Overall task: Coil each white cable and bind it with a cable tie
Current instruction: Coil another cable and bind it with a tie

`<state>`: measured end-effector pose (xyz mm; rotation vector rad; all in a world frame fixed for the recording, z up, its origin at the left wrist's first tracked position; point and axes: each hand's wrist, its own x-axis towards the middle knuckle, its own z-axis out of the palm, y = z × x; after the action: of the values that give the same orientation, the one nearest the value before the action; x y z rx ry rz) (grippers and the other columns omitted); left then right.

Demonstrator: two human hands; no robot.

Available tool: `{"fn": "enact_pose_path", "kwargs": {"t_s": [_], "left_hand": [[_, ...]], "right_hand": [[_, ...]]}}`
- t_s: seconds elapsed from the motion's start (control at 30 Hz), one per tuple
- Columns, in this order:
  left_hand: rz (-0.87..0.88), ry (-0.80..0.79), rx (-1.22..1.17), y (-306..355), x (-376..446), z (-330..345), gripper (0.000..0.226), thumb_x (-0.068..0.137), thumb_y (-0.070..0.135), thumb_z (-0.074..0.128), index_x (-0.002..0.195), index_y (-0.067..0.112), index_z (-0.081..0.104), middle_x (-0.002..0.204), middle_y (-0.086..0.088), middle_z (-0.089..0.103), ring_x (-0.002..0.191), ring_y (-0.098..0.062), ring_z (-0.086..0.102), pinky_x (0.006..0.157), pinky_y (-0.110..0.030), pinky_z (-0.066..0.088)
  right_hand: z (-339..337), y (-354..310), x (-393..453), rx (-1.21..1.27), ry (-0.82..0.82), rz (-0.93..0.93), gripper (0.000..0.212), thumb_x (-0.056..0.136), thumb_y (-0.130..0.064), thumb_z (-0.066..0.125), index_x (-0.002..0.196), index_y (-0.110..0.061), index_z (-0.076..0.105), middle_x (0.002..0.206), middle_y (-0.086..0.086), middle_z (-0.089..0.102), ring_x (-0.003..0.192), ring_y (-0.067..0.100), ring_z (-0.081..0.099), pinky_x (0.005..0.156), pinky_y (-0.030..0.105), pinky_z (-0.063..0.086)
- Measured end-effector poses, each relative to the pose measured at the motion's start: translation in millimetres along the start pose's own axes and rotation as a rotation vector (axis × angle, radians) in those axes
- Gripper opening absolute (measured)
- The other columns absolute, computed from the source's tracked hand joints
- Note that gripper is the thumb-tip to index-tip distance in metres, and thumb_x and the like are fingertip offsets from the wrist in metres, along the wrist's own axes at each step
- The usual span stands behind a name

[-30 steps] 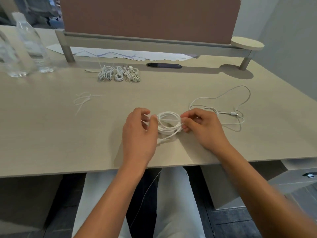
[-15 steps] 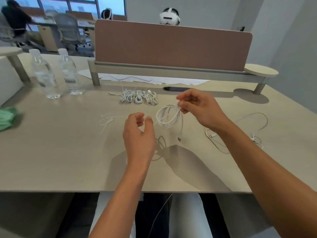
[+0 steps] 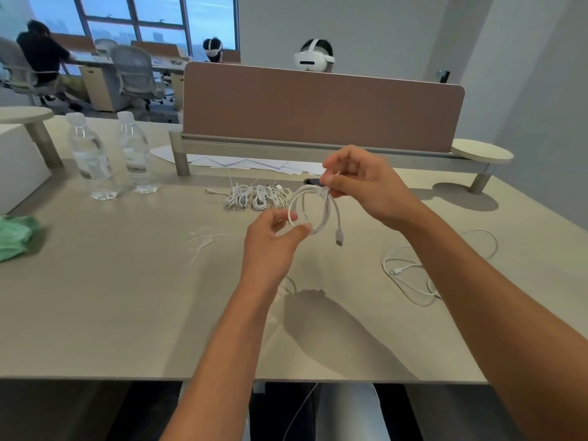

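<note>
Held up above the counter (image 3: 127, 313): coiled white cable (image 3: 313, 208), pinched at top by right hand (image 3: 366, 186), at lower edge by left hand (image 3: 273, 246). Plug end dangling free. Risk: loops springing apart if either pinch loosens before tying.

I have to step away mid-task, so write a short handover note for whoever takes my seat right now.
Right hand pinches the top of the coiled white cable, held above the desk; left hand pinches its lower loops. No tie is visibly on it.
Done: bundled cables lie by the divider.
Left: a loose white cable on the right; cable ties lie left of the hands.
</note>
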<state>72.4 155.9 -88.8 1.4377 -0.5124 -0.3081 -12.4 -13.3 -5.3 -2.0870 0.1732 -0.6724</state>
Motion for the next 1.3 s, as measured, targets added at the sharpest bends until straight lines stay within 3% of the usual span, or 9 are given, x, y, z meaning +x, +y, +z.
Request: {"fn": "enact_pose_path", "kwargs": {"t_s": [0.13,0.23,0.33,0.43,0.57,0.73,0.87,0.97,1.3], "left_hand": [[-0.033,-0.047,-0.135,2.7,-0.7,8.3,0.076,0.08,0.012,0.086,0.141,0.026,0.043,0.135,0.002,0.062,0.119,-0.016,0.065,0.09,-0.027,0.051],[-0.078,-0.083,-0.111,1.0,2.4,9.1,0.097,0.071,0.03,0.089,0.153,0.031,0.037,0.129,0.002,0.064,0.112,-0.013,0.067,0.089,-0.029,0.052],[-0.187,-0.149,-0.226,1.0,6.0,8.9,0.057,0.07,0.031,0.085,0.122,0.016,0.066,0.103,-0.001,0.072,0.095,-0.018,0.068,0.083,-0.034,0.055],[-0.225,-0.114,-0.366,-1.1,11.2,11.6,0.018,0.085,0.007,0.08,0.094,0.01,0.065,0.086,-0.005,0.067,0.079,-0.017,0.064,0.07,-0.031,0.057],[-0.186,-0.037,-0.394,-0.2,23.5,11.8,0.018,0.088,0.003,0.077,0.084,0.01,0.061,0.085,-0.011,0.063,0.072,-0.017,0.061,0.061,-0.026,0.055],[-0.114,-0.054,-0.263,-2.3,33.7,8.7,0.014,0.087,0.004,0.078,0.089,0.009,0.065,0.091,-0.016,0.07,0.076,-0.021,0.066,0.061,-0.028,0.055],[-0.104,0.002,-0.208,-1.8,33.3,4.6,0.03,0.088,0.012,0.081,0.113,0.01,0.065,0.105,-0.013,0.073,0.088,-0.021,0.075,0.069,-0.032,0.062],[-0.11,0.149,-0.184,-2.6,28.5,-0.5,0.035,0.094,0.037,0.075,0.122,0.021,0.062,0.114,-0.002,0.07,0.1,-0.015,0.071,0.085,-0.037,0.062],[-0.136,0.26,-0.337,1.4,23.9,-18.2,0.01,0.103,0.039,0.059,0.1,0.031,0.065,0.111,-0.002,0.069,0.111,-0.017,0.066,0.101,-0.043,0.055]], "right_hand": [[6.5,5.6,2.8,0.11,0.016,0.043,0.021,0.099,-0.007,0.067,0.119,-0.001,0.061,0.103,0.025,0.071,0.083,0.02,0.066,0.078,0.026,0.057],[7.6,10.6,6.0,0.204,0.06,0.107,0.024,0.099,-0.008,0.068,0.121,-0.003,0.062,0.092,0.008,0.075,0.078,0.015,0.064,0.077,0.024,0.056],[13.0,14.5,9.9,0.293,0.129,0.19,0.029,0.096,-0.009,0.071,0.124,-0.004,0.063,0.092,0.007,0.075,0.076,0.015,0.067,0.078,0.026,0.058],[21.9,19.7,14.8,0.452,0.166,0.279,0.028,0.096,-0.009,0.071,0.121,0.001,0.066,0.1,0.02,0.074,0.082,0.023,0.073,0.079,0.031,0.06],[29.5,26.0,12.7,0.401,0.103,0.408,0.024,0.1,-0.019,0.067,0.111,0.001,0.075,0.101,0.017,0.078,0.088,0.03,0.075,0.081,0.034,0.063],[38.7,34.3,11.7,0.212,0.009,0.463,0.023,0.097,-0.03,0.071,0.108,-0.011,0.079,0.087,0.004,0.076,0.081,0.016,0.066,0.08,0.031,0.055],[44.9,30.8,20.3,0.176,-0.003,0.42,0.017,0.097,-0.032,0.072,0.098,-0.017,0.082,0.092,0.003,0.077,0.086,0.018,0.065,0.082,0.033,0.052],[47.2,25.6,31.7,0.258,0.035,0.371,0.019,0.098,-0.03,0.071,0.094,-0.014,0.08,0.093,0.008,0.077,0.085,0.021,0.066,0.083,0.036,0.056],[44.3,18.2,50.2,0.499,0.146,0.467,0.025,0.096,-0.025,0.073,0.112,-0.006,0.075,0.099,0.01,0.08,0.086,0.021,0.076,0.079,0.035,0.06]]}}
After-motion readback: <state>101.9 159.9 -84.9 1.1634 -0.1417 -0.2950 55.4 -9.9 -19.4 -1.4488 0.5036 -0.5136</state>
